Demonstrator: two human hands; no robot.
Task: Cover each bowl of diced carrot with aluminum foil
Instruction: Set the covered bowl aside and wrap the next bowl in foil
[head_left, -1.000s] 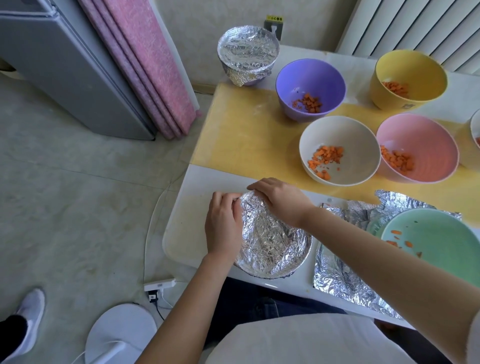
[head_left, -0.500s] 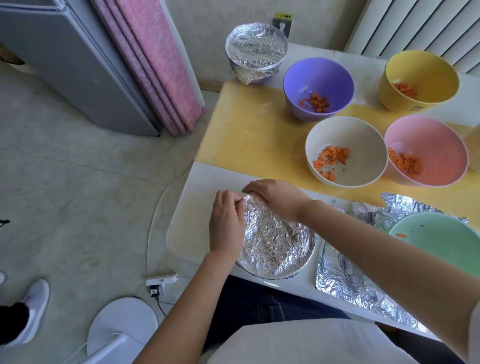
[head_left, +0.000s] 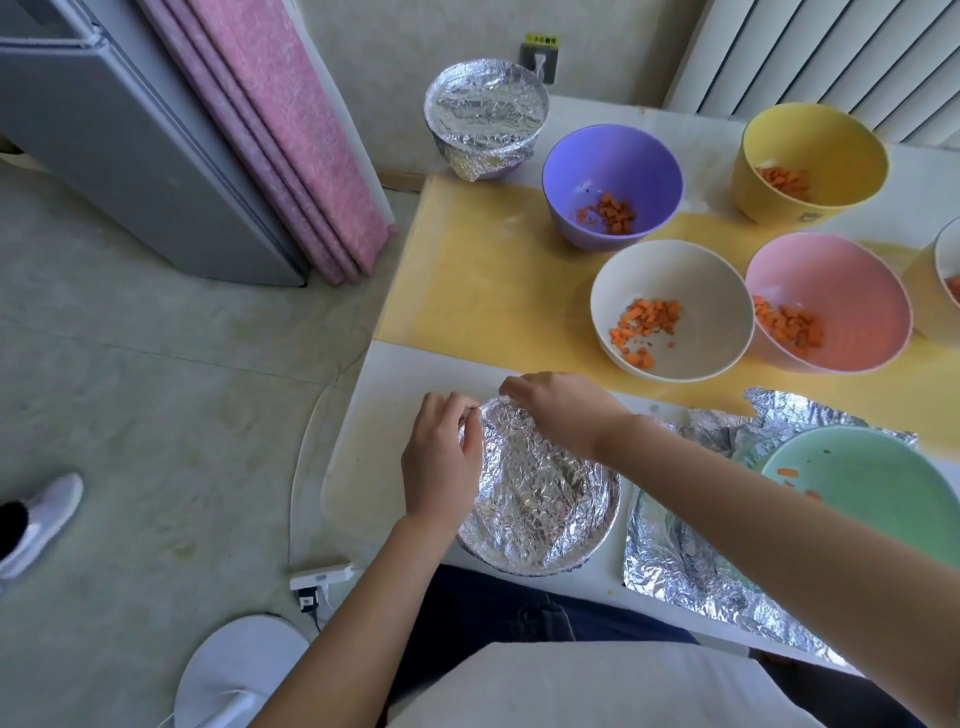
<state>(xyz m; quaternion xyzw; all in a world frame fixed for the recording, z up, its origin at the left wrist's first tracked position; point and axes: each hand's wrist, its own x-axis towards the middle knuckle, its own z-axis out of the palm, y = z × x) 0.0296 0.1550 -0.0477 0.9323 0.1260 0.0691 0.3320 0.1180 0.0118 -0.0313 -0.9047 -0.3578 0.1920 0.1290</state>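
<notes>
- The bowl in hand (head_left: 540, 558) sits at the near left corner of the table (head_left: 374, 467). A crinkled foil cover (head_left: 535, 499) spans its whole mouth, so the carrot inside is hidden.
- The left hand (head_left: 441, 462) is at this bowl's far-left rim, its fingertips (head_left: 470, 415) bent together and pinching the foil's edge.
- The right hand (head_left: 561, 410) reaches across to the far rim, its fingers (head_left: 511, 387) curled down over the lip and pressing foil against the wall.
- The step looks like crimping that last stretch of rim. It is best done in short pinches, folding the edge down under the lip while the other hand steadies the bowl.
- A light touch matters, since thin foil tears at creases. Pressing on the middle would make it sag.
- The forearm hides the bowl's right rim, so that side deserves a check.
- Just right of this bowl, a green bowl (head_left: 883, 483) rests on a loose foil sheet (head_left: 670, 561), probably next.
- Beyond it the white bowl (head_left: 675, 280), pink bowl (head_left: 841, 270), purple bowl (head_left: 613, 161) and yellow bowl (head_left: 821, 150) hold carrot and stand uncovered.
- Farthest beyond stands another bowl already wrapped in foil (head_left: 485, 111).
</notes>
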